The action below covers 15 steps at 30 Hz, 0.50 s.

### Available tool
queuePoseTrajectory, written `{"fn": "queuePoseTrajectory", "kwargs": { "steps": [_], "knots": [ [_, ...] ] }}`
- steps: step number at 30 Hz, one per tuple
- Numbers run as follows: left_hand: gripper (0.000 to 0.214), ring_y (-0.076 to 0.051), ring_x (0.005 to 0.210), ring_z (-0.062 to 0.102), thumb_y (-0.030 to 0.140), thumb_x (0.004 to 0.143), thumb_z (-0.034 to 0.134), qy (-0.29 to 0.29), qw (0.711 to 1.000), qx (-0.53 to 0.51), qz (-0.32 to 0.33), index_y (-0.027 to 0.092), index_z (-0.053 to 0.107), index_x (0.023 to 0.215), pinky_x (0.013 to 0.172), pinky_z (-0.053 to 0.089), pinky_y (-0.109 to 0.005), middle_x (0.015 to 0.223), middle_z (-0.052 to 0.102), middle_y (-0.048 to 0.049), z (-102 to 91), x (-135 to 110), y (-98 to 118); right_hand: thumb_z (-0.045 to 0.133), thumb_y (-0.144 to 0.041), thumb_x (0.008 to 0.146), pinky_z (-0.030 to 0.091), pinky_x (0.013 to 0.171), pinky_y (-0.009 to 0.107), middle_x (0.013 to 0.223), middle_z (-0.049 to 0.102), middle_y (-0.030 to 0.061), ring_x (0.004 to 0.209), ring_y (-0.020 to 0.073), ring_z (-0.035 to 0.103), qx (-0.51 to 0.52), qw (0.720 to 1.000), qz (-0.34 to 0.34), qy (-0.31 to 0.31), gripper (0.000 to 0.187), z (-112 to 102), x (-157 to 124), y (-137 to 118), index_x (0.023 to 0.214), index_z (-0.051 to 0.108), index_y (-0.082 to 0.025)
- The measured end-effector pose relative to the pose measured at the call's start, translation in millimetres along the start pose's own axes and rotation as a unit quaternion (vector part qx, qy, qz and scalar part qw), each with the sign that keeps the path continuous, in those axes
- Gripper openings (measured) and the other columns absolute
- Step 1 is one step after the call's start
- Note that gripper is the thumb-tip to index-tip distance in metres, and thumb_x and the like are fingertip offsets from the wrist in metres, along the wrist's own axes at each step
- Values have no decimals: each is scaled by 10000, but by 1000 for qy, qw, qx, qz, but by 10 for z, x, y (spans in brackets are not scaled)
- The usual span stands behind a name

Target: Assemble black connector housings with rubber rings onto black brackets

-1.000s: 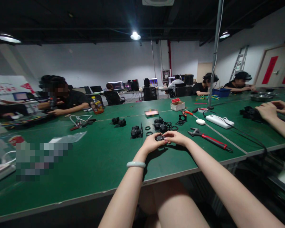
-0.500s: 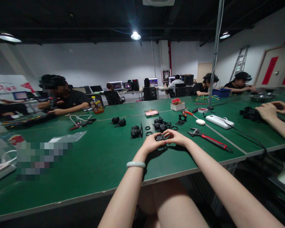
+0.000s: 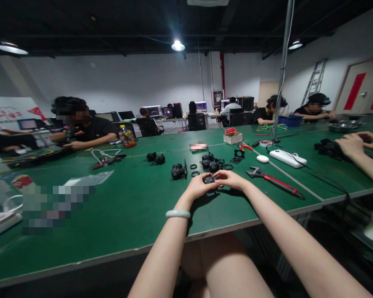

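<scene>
My left hand [image 3: 198, 188] and my right hand [image 3: 230, 180] meet just above the green table [image 3: 118, 215], both with fingers closed on a small black part [image 3: 209, 180]. A pale bangle [image 3: 178, 214] circles my left wrist. Just beyond my hands lie several black parts [image 3: 210, 164], a black motor-like piece [image 3: 178, 171] and a few black rings [image 3: 193, 167]. To the right of my right hand an adjustable wrench [image 3: 275, 181] with a red handle lies on the table.
A white power strip [image 3: 287, 158] with a black cable, a white oval object [image 3: 262, 159], a small box [image 3: 232, 138] and a metal pole [image 3: 279, 78] stand at the right. Another person's hands [image 3: 357, 145] work at the far right. Several people sit across the table; a drink bottle [image 3: 127, 138] stands left.
My hands have stayed in place on the small black part; only the fingers have shifted slightly. The view has barely moved.
</scene>
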<state>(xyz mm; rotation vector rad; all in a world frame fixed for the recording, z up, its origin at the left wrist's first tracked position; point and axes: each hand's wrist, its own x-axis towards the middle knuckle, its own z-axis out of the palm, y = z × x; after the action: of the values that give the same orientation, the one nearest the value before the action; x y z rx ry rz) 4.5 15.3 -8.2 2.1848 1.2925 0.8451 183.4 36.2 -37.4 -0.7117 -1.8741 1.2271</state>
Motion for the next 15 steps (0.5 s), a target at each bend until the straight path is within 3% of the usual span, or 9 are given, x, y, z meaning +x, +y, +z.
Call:
{"fn": "queuePoseTrajectory", "kwargs": {
  "steps": [10, 15],
  "knots": [
    [642, -241, 919, 549, 499, 557, 608, 9, 1000, 12, -1, 135, 526, 1079, 813, 413, -309, 1038, 586, -93, -2, 6, -12, 658, -256, 600, 441, 635, 256, 870, 561, 35, 711, 122, 541, -4, 1000, -6, 6, 460, -21, -9, -1, 1012, 469, -173],
    [647, -238, 900, 557, 493, 550, 615, 9, 1000, 14, -8, 130, 526, 1079, 802, 420, -307, 1027, 591, -92, -6, 8, -5, 659, -261, 598, 446, 666, 269, 864, 565, 40, 771, 143, 545, 1, 1000, -15, -1, 413, -13, -9, 3, 961, 488, -165]
  ]
}}
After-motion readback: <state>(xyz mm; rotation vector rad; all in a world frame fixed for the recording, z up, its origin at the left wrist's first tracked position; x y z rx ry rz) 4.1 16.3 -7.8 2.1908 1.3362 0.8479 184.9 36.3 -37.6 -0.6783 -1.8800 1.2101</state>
